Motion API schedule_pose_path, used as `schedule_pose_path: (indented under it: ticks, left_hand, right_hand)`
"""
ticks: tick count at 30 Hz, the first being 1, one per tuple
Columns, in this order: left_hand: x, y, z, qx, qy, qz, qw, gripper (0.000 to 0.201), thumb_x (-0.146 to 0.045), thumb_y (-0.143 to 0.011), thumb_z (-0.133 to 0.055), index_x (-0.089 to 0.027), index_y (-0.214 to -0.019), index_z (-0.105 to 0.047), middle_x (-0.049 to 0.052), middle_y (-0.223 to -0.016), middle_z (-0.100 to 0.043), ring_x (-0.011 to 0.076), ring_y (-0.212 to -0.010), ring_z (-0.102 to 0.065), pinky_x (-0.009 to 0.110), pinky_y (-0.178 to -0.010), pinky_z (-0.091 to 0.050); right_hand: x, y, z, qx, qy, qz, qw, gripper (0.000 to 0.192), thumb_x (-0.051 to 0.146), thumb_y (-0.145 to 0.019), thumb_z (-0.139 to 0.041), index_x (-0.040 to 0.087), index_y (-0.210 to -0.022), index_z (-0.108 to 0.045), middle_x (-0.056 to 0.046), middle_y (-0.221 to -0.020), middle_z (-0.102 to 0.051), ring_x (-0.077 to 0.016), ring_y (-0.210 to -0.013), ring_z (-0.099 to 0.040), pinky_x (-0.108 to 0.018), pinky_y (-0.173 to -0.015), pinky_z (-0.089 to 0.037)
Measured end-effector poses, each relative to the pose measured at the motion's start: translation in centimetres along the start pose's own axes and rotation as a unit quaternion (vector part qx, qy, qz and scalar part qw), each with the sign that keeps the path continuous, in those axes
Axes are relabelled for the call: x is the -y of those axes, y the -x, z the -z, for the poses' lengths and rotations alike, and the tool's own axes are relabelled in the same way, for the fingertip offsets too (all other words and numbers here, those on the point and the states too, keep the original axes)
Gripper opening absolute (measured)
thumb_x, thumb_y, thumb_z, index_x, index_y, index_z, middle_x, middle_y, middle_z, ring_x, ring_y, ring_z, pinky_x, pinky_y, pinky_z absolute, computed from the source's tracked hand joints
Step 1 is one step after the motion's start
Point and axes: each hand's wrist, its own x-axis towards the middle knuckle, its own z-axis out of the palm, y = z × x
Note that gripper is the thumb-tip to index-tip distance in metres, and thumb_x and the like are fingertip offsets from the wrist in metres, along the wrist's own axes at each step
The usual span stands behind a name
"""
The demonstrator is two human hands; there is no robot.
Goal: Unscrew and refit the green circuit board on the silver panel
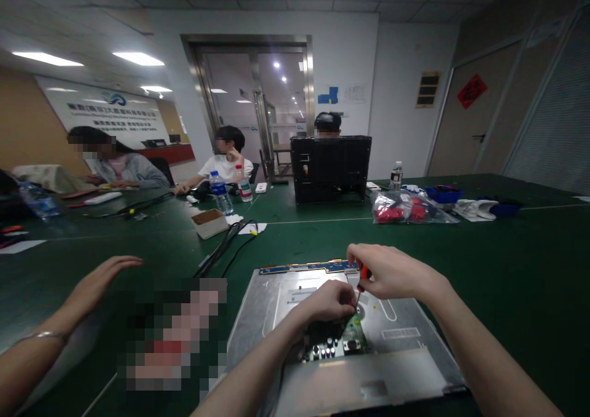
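Left hand (328, 301) curls, fist-like, on circuit board (335, 342); its contents hidden. Right hand (391, 272) grips red-handled screwdriver (362, 280), tip obscured, at 12 o'clock of board. Metal panel (405, 334) cut off below. Beyond: green table (507, 263), black monitor (330, 168), glass doors (258, 106).
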Motion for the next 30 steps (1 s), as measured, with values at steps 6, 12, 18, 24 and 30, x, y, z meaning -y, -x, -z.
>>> schedule_pose_path:
  ticks: [6,12,18,24,30]
  left_hand:
    - [-0.02,0.06,0.03,0.002,0.001,-0.007,1.000,0.010,-0.009,-0.065,-0.059,-0.014,-0.073,-0.063,-0.004,-0.064,-0.058,0.0119,-0.061,-0.052,0.019,-0.057,-0.037]
    - [0.16,-0.06,-0.02,0.006,-0.001,-0.007,1.000,0.009,-0.008,-0.065,-0.059,-0.014,-0.071,-0.062,-0.005,-0.063,-0.056,0.0113,-0.061,-0.052,0.019,-0.057,-0.036]
    - [0.15,-0.07,0.02,0.006,-0.009,0.003,1.000,0.009,-0.009,-0.065,-0.060,-0.014,-0.073,-0.063,-0.004,-0.064,-0.057,0.0116,-0.061,-0.052,0.019,-0.057,-0.037]
    - [0.02,0.00,0.04,0.004,-0.013,0.008,1.000,0.010,-0.009,-0.066,-0.060,-0.014,-0.074,-0.063,-0.004,-0.064,-0.057,0.0118,-0.061,-0.052,0.019,-0.058,-0.037]
    - [-0.01,0.04,-0.07,0.002,-0.010,0.012,1.000,0.010,-0.010,-0.065,-0.059,-0.014,-0.074,-0.064,-0.004,-0.064,-0.058,0.0123,-0.062,-0.052,0.020,-0.058,-0.037]
  right_hand:
    - [0.19,-0.60,-0.24,-0.017,0.062,-0.047,0.997,0.021,0.033,-0.080,-0.057,0.023,-0.098,-0.053,-0.004,-0.085,-0.064,-0.0203,-0.074,-0.059,-0.027,-0.055,-0.029]
    - [-0.17,-0.20,-0.18,-0.004,0.037,-0.016,0.999,0.028,0.030,-0.076,-0.060,0.024,-0.102,-0.053,-0.004,-0.095,-0.065,-0.0210,-0.081,-0.060,-0.026,-0.058,-0.032]
    - [-0.09,-0.35,-0.16,-0.004,0.040,-0.045,0.998,0.018,0.025,-0.080,-0.054,0.023,-0.098,-0.052,-0.004,-0.087,-0.064,-0.0189,-0.075,-0.059,-0.025,-0.055,-0.031]
    - [-0.04,-0.52,-0.08,0.001,0.087,-0.072,0.994,0.019,0.039,-0.084,-0.052,0.021,-0.088,-0.056,-0.006,-0.082,-0.064,-0.0192,-0.072,-0.058,-0.027,-0.054,-0.030]
    - [-0.56,-0.21,-0.16,-0.002,0.037,-0.032,0.999,0.014,0.020,-0.076,-0.055,0.020,-0.090,-0.052,-0.004,-0.087,-0.063,-0.0166,-0.073,-0.056,-0.026,-0.057,-0.030]
